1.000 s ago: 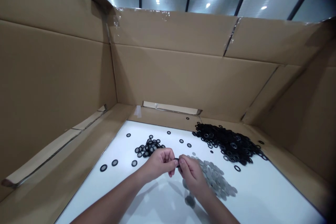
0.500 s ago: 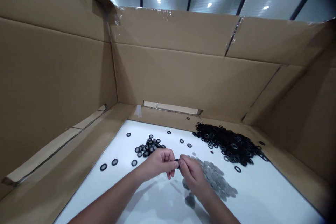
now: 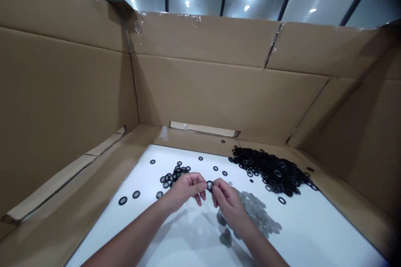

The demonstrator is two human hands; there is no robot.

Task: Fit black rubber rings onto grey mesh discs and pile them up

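Observation:
A black rubber ring with a grey disc inside it, like a filter washer (image 3: 209, 185), is held up between my two hands above the white board. My left hand (image 3: 191, 187) pinches its left edge between thumb and fingers. On its right edge are the closed thumb and fingertips of my right hand (image 3: 227, 198). Below and beside my right hand lies a pile of loose grey discs (image 3: 255, 210), partly covered by that hand and forearm. Just beyond my left hand sits a small heap of black rings with grey centres (image 3: 173, 175).
A large heap of black rings (image 3: 272, 171) lies at the back right, across the edge of the white board (image 3: 316, 229). Several single rings with grey centres, such as one ring (image 3: 123, 200), are scattered at the left and back. Cardboard walls (image 3: 200, 91) stand around the board.
The ring has turned from edge-on to face me, so its grey centre shows. My hands have risen slightly and moved a little apart around it.

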